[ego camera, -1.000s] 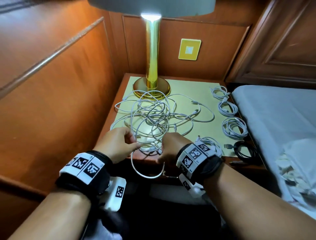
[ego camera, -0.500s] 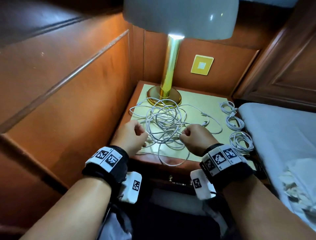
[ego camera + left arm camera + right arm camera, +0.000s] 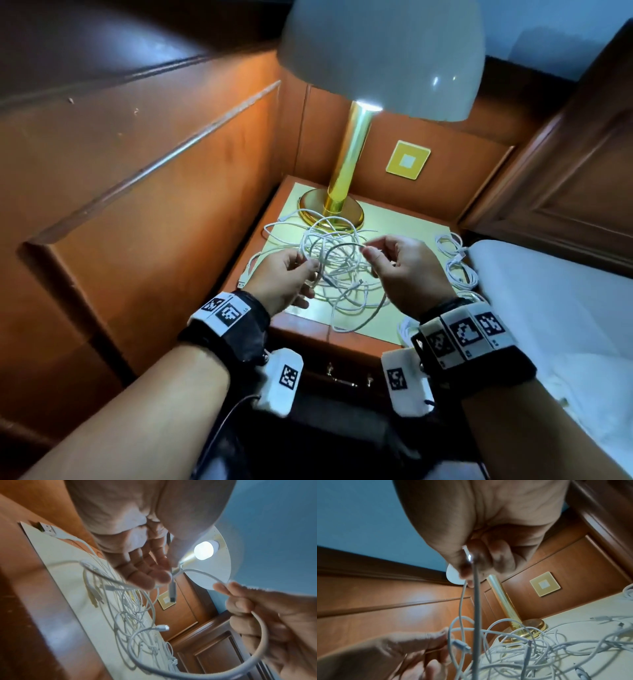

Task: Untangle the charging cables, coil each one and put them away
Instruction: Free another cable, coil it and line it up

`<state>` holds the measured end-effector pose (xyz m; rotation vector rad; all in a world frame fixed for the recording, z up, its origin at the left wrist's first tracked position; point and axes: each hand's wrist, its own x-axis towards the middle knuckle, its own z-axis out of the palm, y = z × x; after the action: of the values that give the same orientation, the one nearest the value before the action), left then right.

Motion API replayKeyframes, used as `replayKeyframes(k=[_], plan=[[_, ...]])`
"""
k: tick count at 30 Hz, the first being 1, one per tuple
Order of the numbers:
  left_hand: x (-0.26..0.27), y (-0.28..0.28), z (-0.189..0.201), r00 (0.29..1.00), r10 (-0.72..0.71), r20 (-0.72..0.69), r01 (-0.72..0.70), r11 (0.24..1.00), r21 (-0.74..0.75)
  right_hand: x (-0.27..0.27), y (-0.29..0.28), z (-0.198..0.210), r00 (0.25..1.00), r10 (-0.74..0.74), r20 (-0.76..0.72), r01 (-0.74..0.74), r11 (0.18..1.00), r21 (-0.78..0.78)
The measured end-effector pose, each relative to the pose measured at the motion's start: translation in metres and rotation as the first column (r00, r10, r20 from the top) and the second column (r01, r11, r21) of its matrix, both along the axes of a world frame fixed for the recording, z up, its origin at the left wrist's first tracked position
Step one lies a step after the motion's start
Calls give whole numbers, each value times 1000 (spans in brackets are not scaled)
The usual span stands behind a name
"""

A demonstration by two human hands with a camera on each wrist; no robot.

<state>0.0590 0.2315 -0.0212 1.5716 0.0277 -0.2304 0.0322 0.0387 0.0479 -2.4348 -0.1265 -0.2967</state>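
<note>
A tangle of white charging cables (image 3: 337, 274) lies on the nightstand's yellow top (image 3: 404, 222), in front of the lamp base. My left hand (image 3: 308, 270) pinches one white cable (image 3: 339, 244) close to its plug end (image 3: 172, 589). My right hand (image 3: 368, 251) pinches the same cable (image 3: 476, 601) a short way along. Between them it arches above the heap, and the rest of it loops down into the tangle (image 3: 137, 615). Both hands hover above the table. Several coiled white cables (image 3: 457, 263) lie along the right edge.
A gold-stemmed lamp (image 3: 346, 178) with a wide white shade (image 3: 380, 54) overhangs the back of the nightstand. Wood panelling closes the left and the back. A bed (image 3: 555, 308) adjoins on the right. A loose USB plug (image 3: 241, 283) lies at the left edge. A drawer handle (image 3: 346, 377) sits below.
Both hands have lifted from the nightstand's front edge and moved apart, raising a stretch of one cable above the tangle. The head view has tilted upward, showing the lampshade.
</note>
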Motion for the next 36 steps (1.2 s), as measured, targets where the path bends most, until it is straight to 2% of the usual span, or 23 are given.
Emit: replayKeyframes(k=[3,5,11,13,14,15,17,18,19,21,23,26,28,29,30,31,33,34,36], plan=[[4,-1,8,980,185,-72,-193,974,-116,5,-19,-5,977,-182,112,162,972,170],[8,0,9,958,268,-97,-280,950,-136,9,-27,-8,950,-271,152,222,934,280],[8,-5,9,928,342,-146,-362,921,-145,11,-33,0,945,-242,222,122,885,449],[5,-5,10,917,386,-100,-394,915,-89,8,-30,4,955,-222,197,93,854,512],[4,-5,8,910,414,-11,-414,910,4,7,-28,5,961,-209,180,83,841,534],[3,-5,7,892,427,150,-447,883,141,7,-28,4,968,-194,162,76,835,546],[-3,-4,7,802,311,509,-513,797,321,7,-28,3,980,-147,131,51,831,554],[-5,-6,7,765,202,611,-497,790,360,7,-27,3,986,-120,117,33,824,566],[-8,-8,9,757,91,648,-436,809,395,7,-26,4,990,-94,104,15,808,589],[-12,-12,10,779,-122,615,-260,830,494,8,-22,5,995,-60,80,-7,753,658],[-11,-13,5,814,-256,522,-141,784,604,9,-19,6,995,-79,64,6,677,736],[-6,-9,-4,870,-254,422,-94,756,648,12,-24,9,986,-165,22,73,547,834],[-3,-7,-6,858,-238,455,-128,758,640,13,-29,11,986,-163,-22,97,473,876],[-2,-7,-5,844,-235,483,-149,761,632,13,-30,11,989,-142,-41,103,463,881],[-2,-7,-4,823,-234,517,-173,763,622,13,-30,10,992,-115,-56,105,492,864],[-2,-7,-4,802,-232,550,-198,766,611,13,-30,8,994,-85,-66,103,574,812],[-2,-7,-3,764,-234,601,-225,777,588,12,-27,-2,997,-23,-79,66,804,591],[-2,-6,-4,744,-243,623,-227,784,577,12,-25,-7,996,4,-90,39,882,469],[-1,-7,-7,712,-275,646,-210,794,570,11,-19,-15,991,45,-125,1,937,350]])
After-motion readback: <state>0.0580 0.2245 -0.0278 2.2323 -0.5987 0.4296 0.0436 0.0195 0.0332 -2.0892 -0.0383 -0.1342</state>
